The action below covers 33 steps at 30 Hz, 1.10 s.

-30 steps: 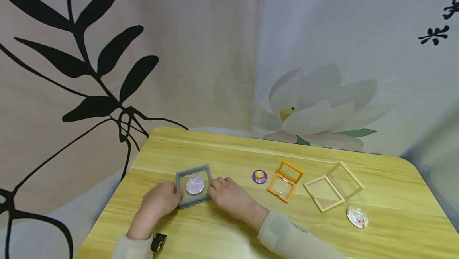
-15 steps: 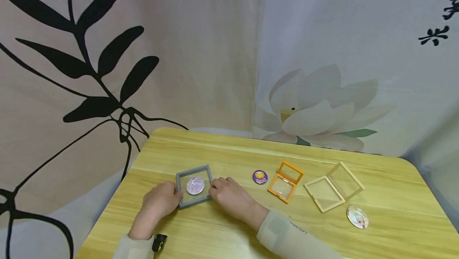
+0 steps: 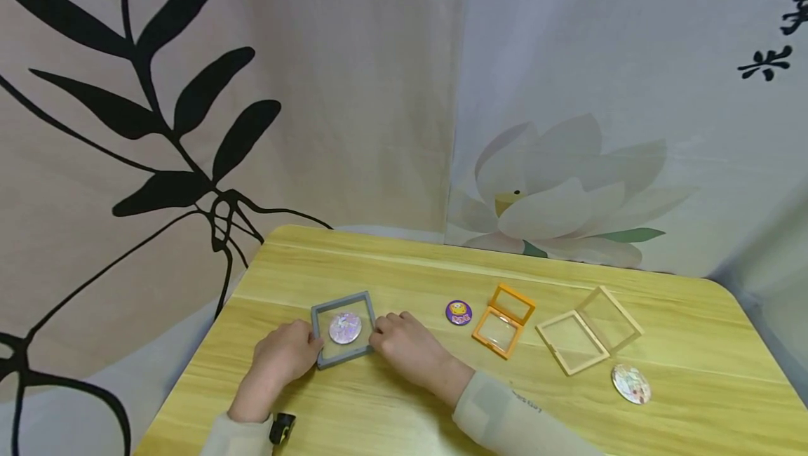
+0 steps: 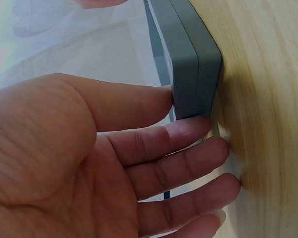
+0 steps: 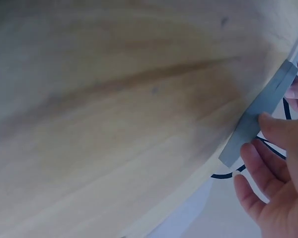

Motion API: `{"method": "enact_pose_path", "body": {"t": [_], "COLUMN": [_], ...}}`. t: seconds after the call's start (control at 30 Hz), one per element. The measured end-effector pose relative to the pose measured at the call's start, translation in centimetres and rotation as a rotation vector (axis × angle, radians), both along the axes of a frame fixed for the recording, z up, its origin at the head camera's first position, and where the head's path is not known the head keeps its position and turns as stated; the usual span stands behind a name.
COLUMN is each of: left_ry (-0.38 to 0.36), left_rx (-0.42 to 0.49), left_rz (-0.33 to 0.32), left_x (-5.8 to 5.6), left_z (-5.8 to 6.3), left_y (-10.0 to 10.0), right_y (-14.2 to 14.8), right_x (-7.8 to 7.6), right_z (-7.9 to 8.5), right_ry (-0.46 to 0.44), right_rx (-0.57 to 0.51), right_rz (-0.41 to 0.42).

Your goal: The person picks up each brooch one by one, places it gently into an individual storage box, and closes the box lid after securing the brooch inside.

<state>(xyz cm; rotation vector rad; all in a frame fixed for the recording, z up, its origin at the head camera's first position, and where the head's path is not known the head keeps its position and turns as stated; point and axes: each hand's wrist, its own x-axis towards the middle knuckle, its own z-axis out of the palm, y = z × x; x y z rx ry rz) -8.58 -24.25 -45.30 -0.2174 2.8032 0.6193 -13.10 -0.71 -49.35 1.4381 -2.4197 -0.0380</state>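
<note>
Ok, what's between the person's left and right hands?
A square grey plastic frame, with a round, shiny pale-lilac badge within its outline; the head view shows both.

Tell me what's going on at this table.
A person has both hands on a gray square display frame: the left hand holds its left side, the right hand its right. The frame looks closed, with a shiny round badge inside. Off to the right, a purple round badge, an open orange frame, an open cream frame and a pale patterned round badge lie untouched.
</note>
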Motion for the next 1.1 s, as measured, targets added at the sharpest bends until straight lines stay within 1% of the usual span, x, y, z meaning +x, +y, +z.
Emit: {"method": "enact_pose_path", "body": {"t": [0.17, 0.3, 0.4, 0.5, 0.6, 0.73, 0.77, 0.87, 0.93, 1.0, 1.1], "left_ry": [-0.024, -0.034, -0.045, -0.056, -0.037, 0.041, 0.068, 0.149, 0.212, 0.275, 0.370], "left_rx": [-0.015, -0.022, -0.027, -0.048, -0.066, -0.042, -0.037, -0.021, -0.016, -0.003, -0.004], "left_rz": [0.014, 0.013, 0.012, 0.019, 0.038, 0.059, 0.054, 0.027, 0.002, -0.017, -0.039], "left_x": [0.0, 0.2, 0.3, 0.3, 0.4, 0.3, 0.3, 0.0, -0.1, -0.2, -0.3], "left_z": [0.1, 0.4, 0.7, 1.1, 1.7, 2.4, 2.6, 3.1, 3.3, 3.3, 3.1], "left_y": [-0.1, -0.2, -0.1, 0.1, 0.4, 1.1, 1.4, 2.3, 2.9, 3.5, 4.4], "right_y": [-0.1, -0.1, 0.1, 0.6, 1.4, 2.9, 3.3, 4.7, 5.7, 6.9, 8.6], "right_x": [0.0, 0.1, 0.0, -0.1, -0.2, -0.4, -0.5, -0.5, -0.4, -0.3, -0.2], "right_z": [0.6, 1.0, 1.5, 2.5, 3.5, 4.5, 4.7, 5.2, 5.5, 5.6, 5.6], "right_ry": [-0.011, -0.010, -0.019, -0.036, -0.059, -0.081, -0.091, -0.145, -0.206, -0.252, -0.273], "right_rx": [0.021, 0.024, -0.004, -0.056, -0.119, -0.208, -0.237, -0.328, -0.386, -0.436, -0.496], "right_rz": [0.000, 0.009, 0.011, 0.003, -0.010, -0.032, -0.038, -0.073, -0.110, -0.158, -0.220]}}
